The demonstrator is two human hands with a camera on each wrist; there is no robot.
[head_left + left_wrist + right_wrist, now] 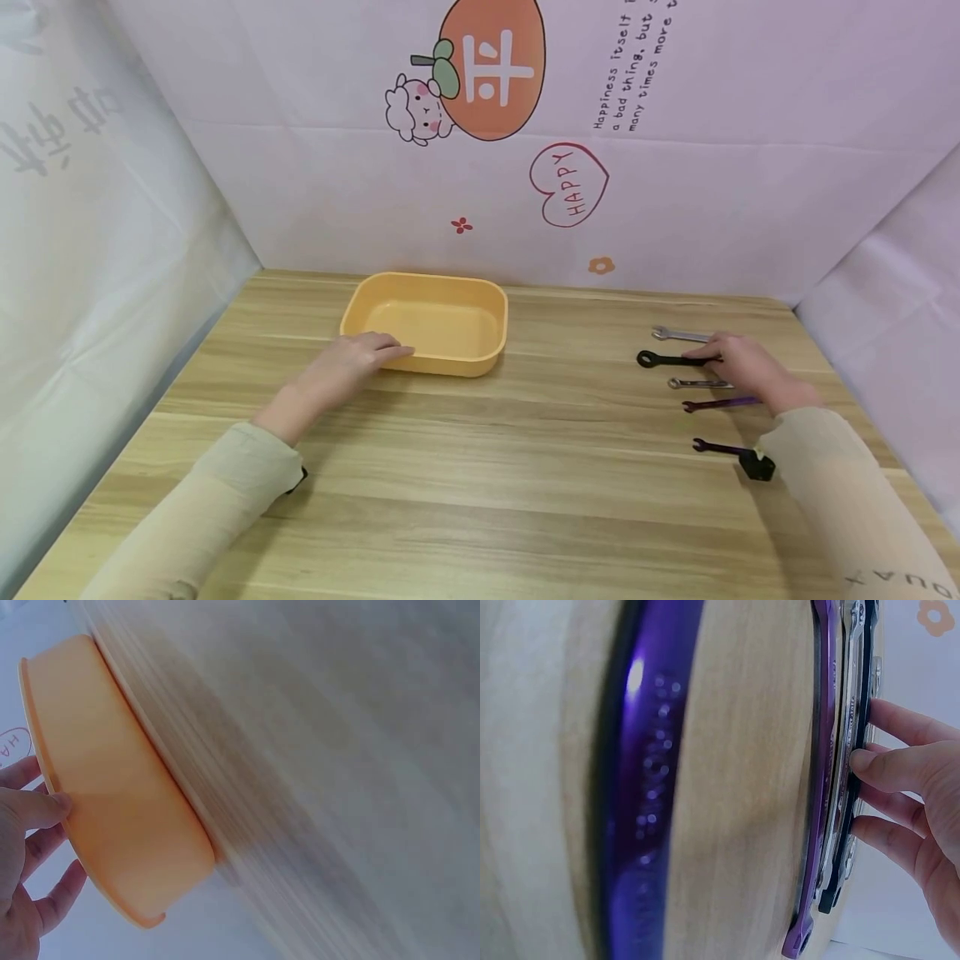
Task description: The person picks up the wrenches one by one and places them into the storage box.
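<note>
At the back left of the table, my left hand holds the near rim of a yellow plastic basin. The left wrist view has the thumb on the outer wall, with the other fingers over the rim. On the right, my right hand pinches a black wrench by its handle between thumb and fingers. A silver wrench lies just beyond it. Nearer me are a smaller silver wrench, a purple wrench and a dark purple wrench, partly hidden by the right wrist.
Inside, the basin shows only its bare yellow floor. A printed white cloth hangs behind the wood-grain table, and white cloth also hangs at both sides. A small black device sits at the right wrist.
</note>
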